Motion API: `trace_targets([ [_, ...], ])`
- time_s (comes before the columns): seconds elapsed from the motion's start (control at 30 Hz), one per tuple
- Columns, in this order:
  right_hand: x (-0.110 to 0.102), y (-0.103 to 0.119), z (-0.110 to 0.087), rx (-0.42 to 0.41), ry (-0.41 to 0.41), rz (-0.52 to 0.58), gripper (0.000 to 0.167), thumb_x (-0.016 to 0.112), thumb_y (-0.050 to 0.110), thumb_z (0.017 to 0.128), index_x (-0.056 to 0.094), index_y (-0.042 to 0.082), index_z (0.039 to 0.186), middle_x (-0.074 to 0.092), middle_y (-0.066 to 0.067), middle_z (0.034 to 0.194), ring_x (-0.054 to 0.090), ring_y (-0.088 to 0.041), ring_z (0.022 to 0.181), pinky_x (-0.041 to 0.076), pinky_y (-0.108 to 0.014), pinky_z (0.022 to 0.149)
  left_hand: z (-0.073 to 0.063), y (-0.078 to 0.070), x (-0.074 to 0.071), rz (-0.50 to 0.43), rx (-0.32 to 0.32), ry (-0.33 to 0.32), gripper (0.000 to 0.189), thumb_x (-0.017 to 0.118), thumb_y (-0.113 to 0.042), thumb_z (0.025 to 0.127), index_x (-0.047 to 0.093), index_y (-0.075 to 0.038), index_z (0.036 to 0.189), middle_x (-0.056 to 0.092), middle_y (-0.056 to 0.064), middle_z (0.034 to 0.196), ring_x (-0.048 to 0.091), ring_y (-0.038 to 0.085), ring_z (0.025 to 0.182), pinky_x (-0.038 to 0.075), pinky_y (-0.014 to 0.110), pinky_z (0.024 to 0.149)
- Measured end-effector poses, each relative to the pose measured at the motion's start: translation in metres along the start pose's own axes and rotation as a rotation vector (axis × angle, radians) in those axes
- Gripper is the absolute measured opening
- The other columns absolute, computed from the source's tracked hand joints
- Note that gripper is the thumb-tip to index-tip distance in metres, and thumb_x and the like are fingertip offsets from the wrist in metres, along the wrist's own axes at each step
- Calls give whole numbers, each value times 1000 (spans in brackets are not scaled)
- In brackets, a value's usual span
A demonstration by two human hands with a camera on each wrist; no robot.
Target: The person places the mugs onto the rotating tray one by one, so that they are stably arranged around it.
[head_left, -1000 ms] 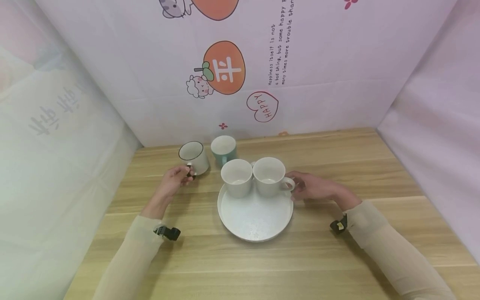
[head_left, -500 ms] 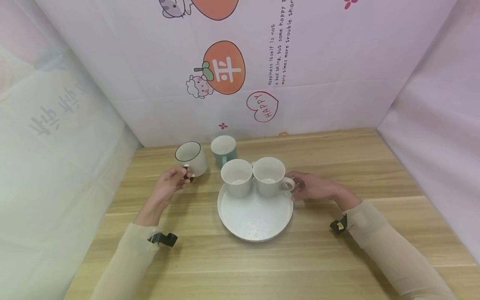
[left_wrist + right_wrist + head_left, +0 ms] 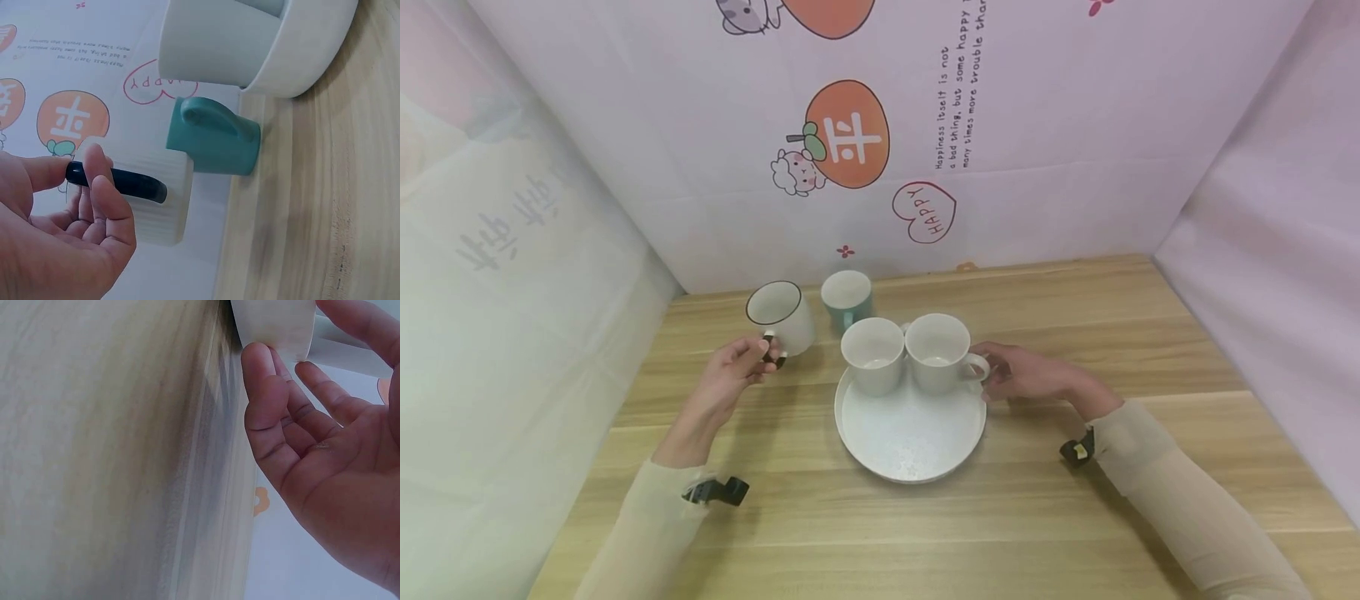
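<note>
My left hand (image 3: 726,379) pinches the black handle (image 3: 134,184) of a white mug (image 3: 790,329) with a dark rim, at the back left. In the left wrist view the mug's ribbed side shows, and its base stands off from the wooden surface. Beside it is a teal cup (image 3: 850,315) with a white inside. Two white mugs (image 3: 875,367) stand at the back of a round white tray (image 3: 906,446). My right hand (image 3: 1018,372) is at the tray's right edge, by the right-hand mug's handle (image 3: 979,367), with fingertips (image 3: 256,356) at the tray's wall.
A wooden table (image 3: 1075,517) lies under everything. Printed white cloth (image 3: 1037,167) rises along its back edge, and plain cloth (image 3: 1262,233) hangs at the right. A light cloth (image 3: 512,375) closes the left side. Dark wrist cameras (image 3: 1077,451) sit on both wrists.
My left hand has drawn the dark-rimmed mug a little left and towards me, and the mug looks slightly larger. The right hand, the tray and the other cups have stayed where they were.
</note>
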State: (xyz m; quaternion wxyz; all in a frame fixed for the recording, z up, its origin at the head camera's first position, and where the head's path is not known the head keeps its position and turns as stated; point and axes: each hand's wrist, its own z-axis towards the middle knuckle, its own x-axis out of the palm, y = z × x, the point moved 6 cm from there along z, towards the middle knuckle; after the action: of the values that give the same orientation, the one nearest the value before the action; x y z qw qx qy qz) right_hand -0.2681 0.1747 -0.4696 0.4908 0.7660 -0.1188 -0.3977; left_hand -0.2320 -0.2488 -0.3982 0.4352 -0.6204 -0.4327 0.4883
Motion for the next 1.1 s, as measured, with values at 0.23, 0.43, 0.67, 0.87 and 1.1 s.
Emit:
trace_targets([
  [0.23, -1, 3, -1, 6, -3, 2, 71, 79, 18, 85, 43, 14, 146, 60, -19, 128, 65, -27, 105, 58, -36, 72, -11, -14, 4, -6, 12, 11, 40, 49, -30, 106, 54, 5, 125, 63, -7, 104, 63, 9, 93, 50, 20, 80],
  [0.43, 0, 3, -2, 4, 2, 18, 71, 78, 18, 86, 42, 13, 147, 58, -21, 129, 65, -27, 105, 59, -39, 69, -20, -22, 10, -21, 8, 16, 37, 50, -28, 106, 55, 4, 123, 64, -6, 103, 63, 8, 91, 51, 21, 81],
  [0.67, -1, 1, -2, -2, -1, 4, 71, 79, 21, 86, 42, 15, 147, 59, -18, 129, 66, -25, 105, 60, -40, 71, -32, -34, 21, -48, 37, 30, 23, 49, -23, 106, 57, -2, 111, 65, -6, 102, 63, 9, 89, 51, 21, 80],
  [0.87, 0, 3, -2, 4, -2, 3, 70, 79, 22, 86, 43, 16, 146, 60, -17, 128, 66, -25, 107, 60, -39, 72, -39, -41, 31, -66, 46, 64, 23, 49, -21, 106, 57, 0, 112, 64, -5, 102, 61, 7, 87, 52, 20, 79],
  [1.1, -1, 5, -3, -7, -8, -2, 69, 79, 21, 86, 44, 14, 145, 61, -18, 127, 65, -26, 105, 60, -40, 70, -46, -47, 43, -73, 65, 87, 24, 51, -18, 105, 57, 4, 112, 66, -3, 100, 61, 8, 83, 50, 20, 77],
])
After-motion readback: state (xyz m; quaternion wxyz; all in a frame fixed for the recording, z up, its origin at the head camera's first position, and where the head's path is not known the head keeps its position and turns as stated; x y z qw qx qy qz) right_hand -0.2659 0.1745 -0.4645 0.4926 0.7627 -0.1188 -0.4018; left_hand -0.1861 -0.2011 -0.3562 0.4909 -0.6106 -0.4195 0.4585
